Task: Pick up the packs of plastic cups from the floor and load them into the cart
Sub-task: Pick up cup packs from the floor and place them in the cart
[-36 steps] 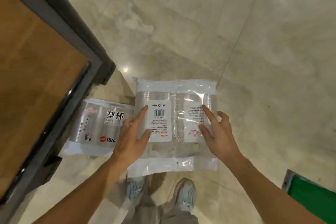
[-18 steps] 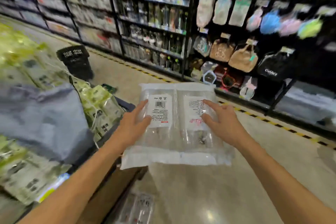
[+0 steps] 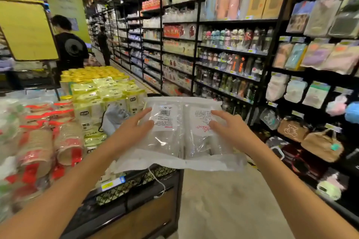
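The packs of cups [image 3: 174, 141] hang over the cart's [image 3: 136, 182] right corner, shelves [image 3: 233, 50] farther right.

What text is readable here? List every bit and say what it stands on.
"福", probably: red-and-white shelf packs.
White label on left cup pack: barcode, print too small.
Right cup pack: red script, blurred.
Black bottle: orange lettering, unreadable.
Shelf price tags: blurred.
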`<state>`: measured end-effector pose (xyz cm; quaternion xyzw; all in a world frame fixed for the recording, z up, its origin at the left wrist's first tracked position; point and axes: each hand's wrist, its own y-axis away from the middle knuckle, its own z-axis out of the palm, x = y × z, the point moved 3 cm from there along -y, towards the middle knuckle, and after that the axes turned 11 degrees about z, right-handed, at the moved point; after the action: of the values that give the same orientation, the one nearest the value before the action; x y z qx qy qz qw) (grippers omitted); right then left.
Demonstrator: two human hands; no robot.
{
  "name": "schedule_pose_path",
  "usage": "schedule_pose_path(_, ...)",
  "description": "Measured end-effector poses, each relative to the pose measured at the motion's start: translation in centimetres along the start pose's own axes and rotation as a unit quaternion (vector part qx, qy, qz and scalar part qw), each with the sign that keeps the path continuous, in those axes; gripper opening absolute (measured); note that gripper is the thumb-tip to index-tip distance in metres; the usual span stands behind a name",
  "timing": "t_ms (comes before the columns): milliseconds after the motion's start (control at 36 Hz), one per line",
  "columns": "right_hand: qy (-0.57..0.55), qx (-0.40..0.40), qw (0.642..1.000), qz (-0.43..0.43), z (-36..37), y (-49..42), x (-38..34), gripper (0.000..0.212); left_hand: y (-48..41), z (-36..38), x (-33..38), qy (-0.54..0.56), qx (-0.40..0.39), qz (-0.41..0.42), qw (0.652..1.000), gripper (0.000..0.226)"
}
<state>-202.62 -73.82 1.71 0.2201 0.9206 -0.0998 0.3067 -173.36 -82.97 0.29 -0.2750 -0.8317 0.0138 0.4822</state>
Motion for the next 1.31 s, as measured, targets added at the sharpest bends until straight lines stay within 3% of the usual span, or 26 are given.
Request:
schedule_pose_path(83, -0.004, -0.033, 0.999, -0.035, 1.3, 0.4, -1.7, 0.075, 2.9, -1.8, 0.2, -0.004, 0.035, -0.028, 0.999, 0.046)
schedule_pose_path(222, 0.011, -0.069, 0.992, -0.105, 4.2, 2.3, -5.8, 0.053, 8.9, -5.1, -0.5, -0.013, 0.09, -0.069, 0.994, 0.047)
schedule_pose_path(389, 0.013, -0.114, 0.977, -0.178, 9.2, 5.7, -11.8, 0.053, 16.3, -10.5, -1.9, -0.034, 0.17, -0.105, 0.979, 0.047)
schedule_pose_path(556, 0.003, -0.19, 0.949, -0.253, 15.0, 9.6, -20.1, 0.061, 24.3, -17.4, -3.7, -0.046, 0.249, -0.162, 0.954, 0.046)
schedule_pose_path(722, 0.005, -0.224, 0.915, -0.335, 22.2, 16.0, -30.7, 0.051, 34.1, -25.8, -5.8, -0.068, 0.337, -0.22, 0.913, 0.046)
schedule_pose_path(944, -0.024, -0.264, 0.843, -0.468, 31.6, 29.6, -43.7, 0.046, 50.3, -36.2, -7.4, -0.087, 0.425, -0.258, 0.863, 0.049)
schedule_pose_path(1056, -0.035, -0.314, 0.795, -0.518, 35.7, 36.9, -48.4, 0.047, 58.8, -38.9, -7.3, -0.114, 0.487, -0.3, 0.813, 0.046)
schedule_pose_path(1306, -0.032, -0.42, 0.695, -0.582, 44.2, 51.1, -56.6, 0.046, 73.7, -41.5, -6.5, -0.173, 0.534, -0.412, 0.717, 0.057)
